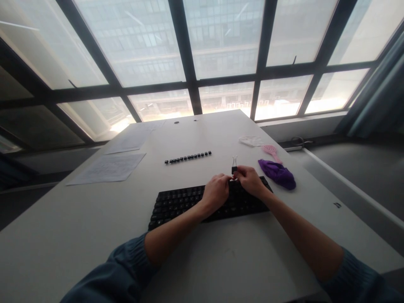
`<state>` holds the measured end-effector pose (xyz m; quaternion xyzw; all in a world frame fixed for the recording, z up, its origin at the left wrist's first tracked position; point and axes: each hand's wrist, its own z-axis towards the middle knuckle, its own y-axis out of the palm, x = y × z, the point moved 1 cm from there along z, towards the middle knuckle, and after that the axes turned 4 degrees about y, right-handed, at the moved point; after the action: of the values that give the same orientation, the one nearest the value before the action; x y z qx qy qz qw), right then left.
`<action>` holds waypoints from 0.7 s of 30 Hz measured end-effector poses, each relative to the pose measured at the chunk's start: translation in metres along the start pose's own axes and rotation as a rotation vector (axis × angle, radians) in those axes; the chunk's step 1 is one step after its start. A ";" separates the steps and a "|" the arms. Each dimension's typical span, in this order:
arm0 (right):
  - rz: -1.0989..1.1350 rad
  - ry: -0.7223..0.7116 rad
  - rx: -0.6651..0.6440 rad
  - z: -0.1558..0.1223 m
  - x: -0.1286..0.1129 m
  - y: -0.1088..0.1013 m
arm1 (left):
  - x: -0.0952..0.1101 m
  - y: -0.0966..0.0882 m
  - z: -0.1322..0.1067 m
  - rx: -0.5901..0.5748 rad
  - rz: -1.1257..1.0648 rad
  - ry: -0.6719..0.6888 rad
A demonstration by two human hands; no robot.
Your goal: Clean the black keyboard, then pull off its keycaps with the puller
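Note:
A black keyboard (183, 202) lies on the white table (94, 227) in front of me. Both hands hover over its right half. My right hand (251, 180) pinches a small keycap puller (234, 165) with a black body and two wire loops sticking up. My left hand (216, 191) is curled, its fingertips meeting the puller's lower end; what it holds there is too small to see. Behind the keyboard, a row of several removed black keycaps (188, 158) is lined up on the table.
A purple cloth (277, 173) lies right of the keyboard, with a pink brush (271, 151) and a white item (251, 141) beyond it. Paper sheets (109, 167) lie at the left. Large windows stand behind the table; a ledge runs along the right.

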<state>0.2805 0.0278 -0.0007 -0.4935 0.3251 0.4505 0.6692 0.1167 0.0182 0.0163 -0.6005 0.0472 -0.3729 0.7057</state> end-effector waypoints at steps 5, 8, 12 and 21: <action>-0.086 -0.072 -0.006 -0.005 -0.007 0.000 | -0.002 0.000 0.001 0.012 -0.017 -0.016; -0.088 -0.108 -0.005 -0.008 -0.012 0.000 | -0.004 -0.004 0.004 -0.004 -0.053 -0.017; -0.102 -0.128 -0.006 -0.009 -0.014 0.001 | -0.006 -0.008 0.011 -0.092 -0.085 0.014; -0.011 -0.014 0.085 -0.007 0.003 0.000 | -0.004 0.001 0.017 -0.051 -0.046 -0.022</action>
<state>0.2811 0.0216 -0.0054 -0.4633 0.3362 0.4360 0.6945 0.1235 0.0345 0.0187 -0.6234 0.0352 -0.3814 0.6817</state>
